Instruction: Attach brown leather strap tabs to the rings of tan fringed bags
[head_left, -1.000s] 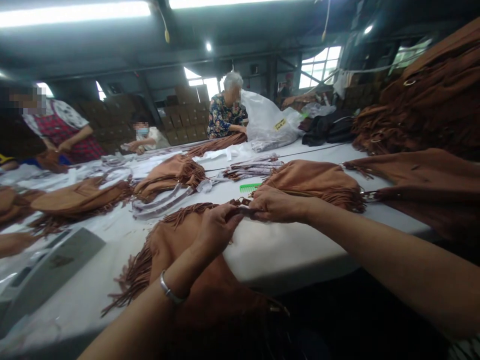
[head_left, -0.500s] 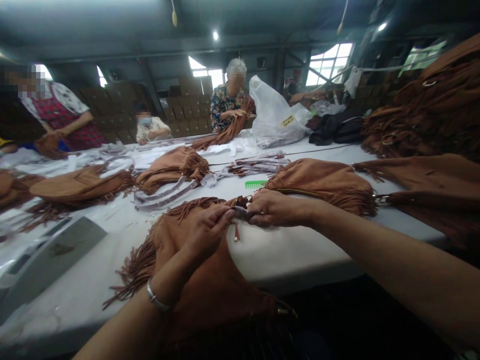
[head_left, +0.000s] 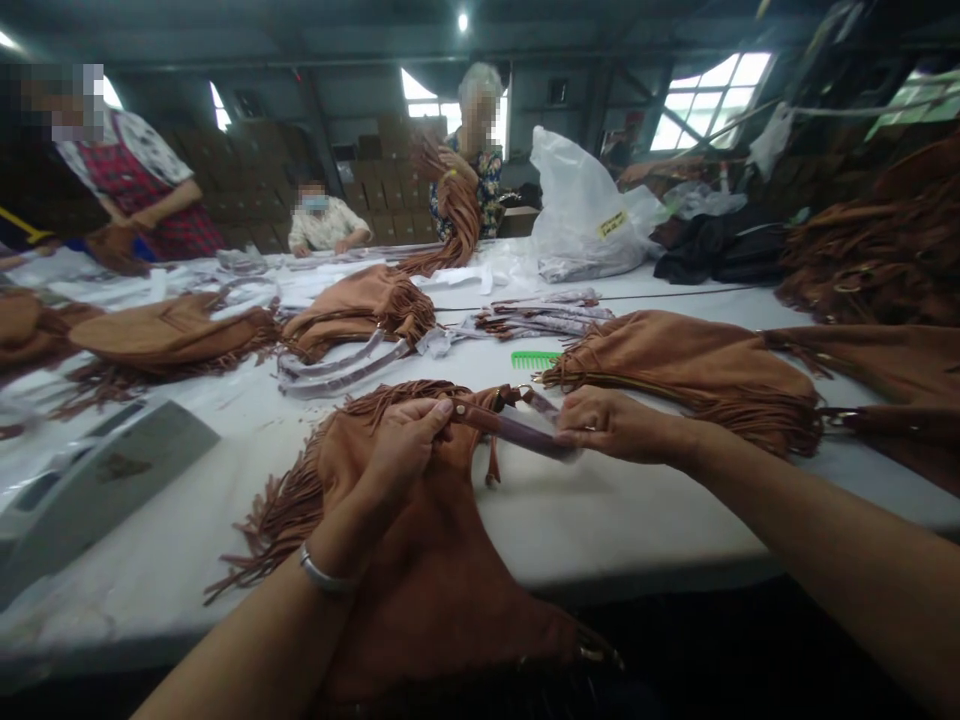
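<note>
Brown bag (head_left: pixel 420 560): lies across the near edge of the white surface (head_left: pixel 600 520), part hanging over. Left hand (head_left: pixel 409 440): thumb and finger pinching the bare brown end of a strap (head_left: pixel 484 418). Strap: stretched between both hands, inward of the near edge. Right hand (head_left: pixel 607 425): fingers closed on its film-covered (head_left: pixel 540 440) length. Step, seemingly: working the film along the strap; next move likely calls for a firm left pinch. Green comb (head_left: pixel 535 359): farther in, beside a second bag (head_left: pixel 697 360).

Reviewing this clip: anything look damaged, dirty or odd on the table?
The grey panel at the left has a dark smudge on its otherwise plain face; stain or damage, I cannot tell.
</note>
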